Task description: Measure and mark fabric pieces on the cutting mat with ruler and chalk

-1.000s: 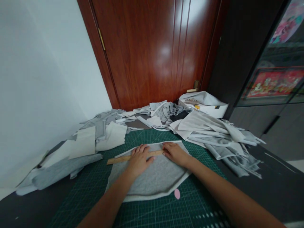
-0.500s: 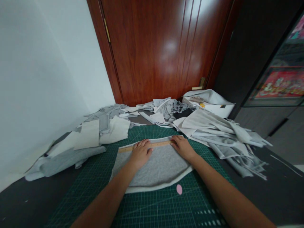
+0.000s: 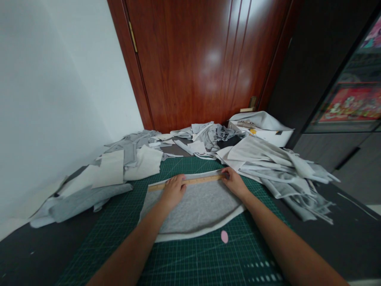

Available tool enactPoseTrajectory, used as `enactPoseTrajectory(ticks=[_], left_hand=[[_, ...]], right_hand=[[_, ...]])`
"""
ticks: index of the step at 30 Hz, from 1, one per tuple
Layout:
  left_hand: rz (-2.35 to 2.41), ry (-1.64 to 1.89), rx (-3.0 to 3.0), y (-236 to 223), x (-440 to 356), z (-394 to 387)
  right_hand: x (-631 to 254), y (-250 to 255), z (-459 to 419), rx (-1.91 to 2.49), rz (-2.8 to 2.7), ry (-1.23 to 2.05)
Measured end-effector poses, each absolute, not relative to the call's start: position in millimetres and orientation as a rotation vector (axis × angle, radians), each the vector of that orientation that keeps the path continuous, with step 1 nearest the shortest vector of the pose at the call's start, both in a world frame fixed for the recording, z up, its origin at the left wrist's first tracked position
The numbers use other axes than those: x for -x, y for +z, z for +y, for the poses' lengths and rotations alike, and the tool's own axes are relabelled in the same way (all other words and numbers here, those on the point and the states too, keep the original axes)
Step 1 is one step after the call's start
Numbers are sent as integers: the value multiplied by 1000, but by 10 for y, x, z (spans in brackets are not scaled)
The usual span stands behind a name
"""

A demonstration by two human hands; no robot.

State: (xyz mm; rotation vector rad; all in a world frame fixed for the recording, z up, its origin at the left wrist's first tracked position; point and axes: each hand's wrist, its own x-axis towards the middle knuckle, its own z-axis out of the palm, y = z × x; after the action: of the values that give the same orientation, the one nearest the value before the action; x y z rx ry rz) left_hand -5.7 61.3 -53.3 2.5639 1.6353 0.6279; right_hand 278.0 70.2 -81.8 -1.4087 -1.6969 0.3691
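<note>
A grey piece of fabric [image 3: 196, 208] with pale edges lies on a green cutting mat [image 3: 190, 260]. Along its far edge runs a wooden ruler [image 3: 202, 180]. My left hand [image 3: 173, 190] rests flat on the ruler left of its middle, fingers stretched forward and pressing down. At the ruler's right end, by the fabric's far right corner, my right hand [image 3: 234, 182] has its fingers curled in and closed on the ruler; its fingertips are partly hidden. A small pink oval piece [image 3: 224, 237] sits on the mat just in front of the fabric's near edge.
Grey and cream fabric scraps pile up on the left [image 3: 108, 169]. Another heap of cloth [image 3: 268, 167] lies to the right. Behind it stands a white box [image 3: 276, 137] with cloth on top. A wooden door [image 3: 193, 63] rises behind the table.
My right hand has slid slightly rightward along the ruler, and its fingers have curled in. My left hand has shifted a little to the left, still on the ruler.
</note>
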Motion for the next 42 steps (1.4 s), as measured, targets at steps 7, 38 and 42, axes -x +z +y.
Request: enactPoseTrajectory(ticks=[7,38,42], left_hand=[[1512,725,-2529,-494,91,665],[1223,747,-2033,-439,724,970],[1284,721,-2138,-421,734,965]], right_hand=[[-2778,-809,717,1404,-1795,246],[-2695,-812,672,1551,-1925,-33],[-2689,-803,667,1562,-1933,-54]])
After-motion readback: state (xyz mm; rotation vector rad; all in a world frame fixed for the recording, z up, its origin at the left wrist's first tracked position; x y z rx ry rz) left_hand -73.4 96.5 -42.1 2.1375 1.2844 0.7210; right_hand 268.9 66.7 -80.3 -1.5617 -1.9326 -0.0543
